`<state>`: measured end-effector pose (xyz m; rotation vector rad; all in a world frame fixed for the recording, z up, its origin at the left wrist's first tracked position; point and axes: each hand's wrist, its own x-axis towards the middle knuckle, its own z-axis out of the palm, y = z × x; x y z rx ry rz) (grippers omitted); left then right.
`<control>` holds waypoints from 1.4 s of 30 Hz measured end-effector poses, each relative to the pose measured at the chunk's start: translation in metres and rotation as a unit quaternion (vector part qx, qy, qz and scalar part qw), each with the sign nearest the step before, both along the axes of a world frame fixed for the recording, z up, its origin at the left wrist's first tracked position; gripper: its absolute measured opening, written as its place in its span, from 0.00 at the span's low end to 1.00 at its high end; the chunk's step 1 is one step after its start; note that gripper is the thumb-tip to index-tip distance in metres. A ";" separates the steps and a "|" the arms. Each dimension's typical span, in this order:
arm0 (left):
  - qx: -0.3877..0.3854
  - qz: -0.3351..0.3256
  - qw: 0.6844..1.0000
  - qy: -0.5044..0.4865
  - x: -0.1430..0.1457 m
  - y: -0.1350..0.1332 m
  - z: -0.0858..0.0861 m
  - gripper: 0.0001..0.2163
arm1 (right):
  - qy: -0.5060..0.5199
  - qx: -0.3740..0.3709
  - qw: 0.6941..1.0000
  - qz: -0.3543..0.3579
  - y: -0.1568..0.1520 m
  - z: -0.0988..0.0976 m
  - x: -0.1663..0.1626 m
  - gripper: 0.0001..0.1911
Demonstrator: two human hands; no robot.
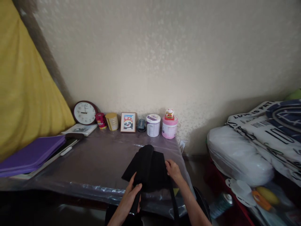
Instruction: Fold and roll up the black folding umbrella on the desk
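Observation:
A black folding umbrella (149, 169) lies over the front right of the table, its fabric loose and partly spread, with a rounded fold at the far end. My left hand (129, 197) is closed around its dark handle, fingers wrapped and thumb on top. At the right edge of the fabric, my right hand (173, 169) pinches the cloth between thumb and fingers. A dark strip (174, 202) hangs below that hand past the table's front edge; where it joins the umbrella is hard to make out.
Along the wall stand a clock (84, 112), a red can (101, 121), a yellow-lidded jar (112, 121), a panda picture frame (128, 122), a purple-lidded tub (153, 125) and a pink tub (169, 129) bearing a cat figurine (169, 114). Purple folders (33, 155) lie left; a white bag (235, 153) sits right.

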<state>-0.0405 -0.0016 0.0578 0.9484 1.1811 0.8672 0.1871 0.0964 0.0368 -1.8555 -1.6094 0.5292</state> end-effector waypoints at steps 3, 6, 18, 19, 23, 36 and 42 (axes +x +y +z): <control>0.005 -0.001 1.000 -0.014 0.000 0.000 0.000 0.38 | 0.023 -0.003 1.000 -0.011 0.008 -0.008 -0.003 0.15; 0.007 -0.007 1.000 -0.022 -0.001 0.001 0.000 0.39 | 0.034 -0.002 0.999 -0.033 0.015 -0.013 -0.006 0.19; 0.032 0.004 0.999 -0.010 0.005 -0.004 -0.005 0.38 | 0.044 0.055 0.997 -0.028 0.037 -0.006 -0.027 0.17; 0.035 0.004 0.999 -0.009 0.005 -0.004 -0.005 0.38 | 0.046 0.062 0.997 -0.024 0.037 -0.004 -0.028 0.17; 0.034 0.014 0.999 0.006 0.008 -0.004 -0.010 0.37 | 0.054 0.078 0.995 -0.007 0.042 0.009 -0.038 0.17; 0.131 0.004 0.980 0.151 0.001 0.001 -0.025 0.34 | -0.037 0.015 0.999 0.013 0.046 0.037 -0.106 0.16; 0.137 -0.024 0.971 0.192 0.000 0.003 -0.034 0.33 | -0.100 -0.029 0.995 0.013 0.037 0.048 -0.121 0.13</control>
